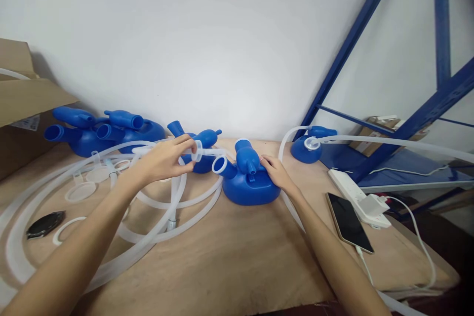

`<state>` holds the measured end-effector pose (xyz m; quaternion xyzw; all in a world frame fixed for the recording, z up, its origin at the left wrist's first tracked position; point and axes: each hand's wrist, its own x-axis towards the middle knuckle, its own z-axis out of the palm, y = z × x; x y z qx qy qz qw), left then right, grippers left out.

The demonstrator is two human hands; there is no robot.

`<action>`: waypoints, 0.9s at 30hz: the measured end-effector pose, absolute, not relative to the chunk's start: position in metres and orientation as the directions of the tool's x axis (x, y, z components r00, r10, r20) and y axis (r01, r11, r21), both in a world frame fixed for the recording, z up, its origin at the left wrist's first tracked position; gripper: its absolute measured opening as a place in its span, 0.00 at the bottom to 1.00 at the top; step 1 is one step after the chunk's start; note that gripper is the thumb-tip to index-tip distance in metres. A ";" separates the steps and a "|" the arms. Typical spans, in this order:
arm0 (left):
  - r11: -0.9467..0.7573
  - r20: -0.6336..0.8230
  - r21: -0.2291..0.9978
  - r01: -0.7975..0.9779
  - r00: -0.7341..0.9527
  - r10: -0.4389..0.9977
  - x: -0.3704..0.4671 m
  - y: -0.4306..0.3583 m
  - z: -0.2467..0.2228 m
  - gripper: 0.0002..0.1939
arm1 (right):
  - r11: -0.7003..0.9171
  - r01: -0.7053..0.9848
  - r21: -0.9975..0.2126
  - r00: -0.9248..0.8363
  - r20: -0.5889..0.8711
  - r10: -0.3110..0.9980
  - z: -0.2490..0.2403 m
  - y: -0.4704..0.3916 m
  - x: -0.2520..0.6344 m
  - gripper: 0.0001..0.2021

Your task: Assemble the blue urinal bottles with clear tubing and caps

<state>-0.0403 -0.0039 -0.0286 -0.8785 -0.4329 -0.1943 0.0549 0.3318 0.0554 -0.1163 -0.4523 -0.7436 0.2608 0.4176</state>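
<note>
In front of me on the table stands a blue plastic urinal bottle, upright, with a white ring around the mouth of its neck. My right hand grips it at its right side, by the handle. To the left of that mouth, my left hand pinches a translucent plastic cap between thumb and fingers. A pale stem or tube extends rightward from the cap, above the bottle's neck. Whether it joins anything there, I cannot tell. Another blue bottle is partly hidden behind my left hand.
Coiled clear hoses, loose caps and a dark watch-like object lie at left. More blue bottles stand beside a cardboard box. At right are a hosed bottle, phone, power strip and blue rack.
</note>
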 end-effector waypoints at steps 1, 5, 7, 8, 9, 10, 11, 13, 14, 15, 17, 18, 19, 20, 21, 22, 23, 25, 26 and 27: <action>-0.600 0.393 0.071 0.797 0.531 0.751 -0.044 -0.004 -0.027 0.11 | 0.454 0.455 -0.766 -0.241 0.385 0.891 -0.117 0.056 0.332 0.24; -0.575 0.344 0.149 0.804 0.503 0.793 -0.043 -0.007 -0.027 0.14 | 0.459 0.444 -0.770 -0.259 0.380 0.888 -0.119 0.056 0.334 0.27; -0.586 0.293 0.210 0.783 0.521 0.802 -0.030 -0.007 -0.034 0.15 | 0.468 0.424 -0.775 -0.286 0.376 0.882 -0.121 0.054 0.337 0.29; -0.592 0.271 0.239 0.770 0.533 0.802 -0.023 -0.007 -0.039 0.17 | 0.478 0.398 -0.783 -0.306 0.378 0.874 -0.122 0.052 0.338 0.32; -0.597 0.263 0.265 0.757 0.539 0.800 -0.015 -0.006 -0.044 0.18 | 0.495 0.365 -0.788 -0.333 0.386 0.860 -0.122 0.050 0.340 0.37; -0.601 0.268 0.290 0.745 0.540 0.798 -0.009 -0.004 -0.050 0.20 | 0.519 0.337 -0.786 -0.366 0.398 0.841 -0.123 0.047 0.342 0.44; -0.606 0.280 0.315 0.731 0.538 0.795 -0.003 -0.002 -0.056 0.21 | 0.546 0.326 -0.771 -0.402 0.410 0.819 -0.124 0.045 0.343 0.52; -0.620 0.316 0.353 0.701 0.534 0.784 0.003 0.003 -0.067 0.25 | 0.606 0.372 -0.704 -0.469 0.421 0.777 -0.124 0.041 0.344 0.63; -0.628 0.336 0.359 0.690 0.532 0.777 0.004 0.007 -0.073 0.27 | 0.627 0.416 -0.658 -0.489 0.420 0.765 -0.123 0.039 0.343 0.64; -0.638 0.355 0.350 0.685 0.533 0.768 0.005 0.011 -0.077 0.29 | 0.640 0.456 -0.619 -0.497 0.419 0.760 -0.123 0.038 0.342 0.63; -0.673 0.399 0.269 0.689 0.557 0.729 0.005 0.019 -0.085 0.34 | 0.639 0.501 -0.583 -0.488 0.420 0.765 -0.121 0.037 0.340 0.60; -0.693 0.426 0.196 0.694 0.576 0.698 0.005 0.024 -0.089 0.36 | 0.628 0.512 -0.586 -0.472 0.419 0.776 -0.120 0.037 0.338 0.60; -0.709 0.453 0.112 0.696 0.599 0.660 0.006 0.028 -0.091 0.37 | 0.610 0.522 -0.596 -0.450 0.414 0.791 -0.120 0.036 0.337 0.60; -0.719 0.473 0.028 0.695 0.624 0.622 0.007 0.032 -0.093 0.38 | 0.589 0.534 -0.606 -0.427 0.409 0.807 -0.119 0.036 0.335 0.60; -0.718 0.480 -0.043 0.695 0.644 0.595 0.009 0.035 -0.095 0.39 | 0.571 0.548 -0.612 -0.406 0.402 0.821 -0.118 0.036 0.334 0.58; -0.706 0.475 -0.093 0.702 0.655 0.588 0.011 0.038 -0.097 0.40 | 0.555 0.563 -0.612 -0.390 0.396 0.831 -0.117 0.036 0.332 0.54; -0.687 0.460 -0.123 0.716 0.655 0.600 0.013 0.041 -0.098 0.41 | 0.545 0.579 -0.607 -0.381 0.389 0.839 -0.115 0.036 0.331 0.49; -0.646 0.410 -0.149 0.749 0.641 0.648 0.016 0.043 -0.100 0.42 | 0.538 0.597 -0.596 -0.382 0.378 0.843 -0.113 0.036 0.328 0.40; -0.627 0.389 -0.159 0.762 0.632 0.670 0.017 0.044 -0.100 0.42 | 0.537 0.593 -0.600 -0.386 0.373 0.844 -0.112 0.036 0.326 0.37; -0.613 0.375 -0.167 0.772 0.625 0.685 0.018 0.045 -0.101 0.43 | 0.534 0.582 -0.613 -0.386 0.370 0.845 -0.111 0.036 0.325 0.37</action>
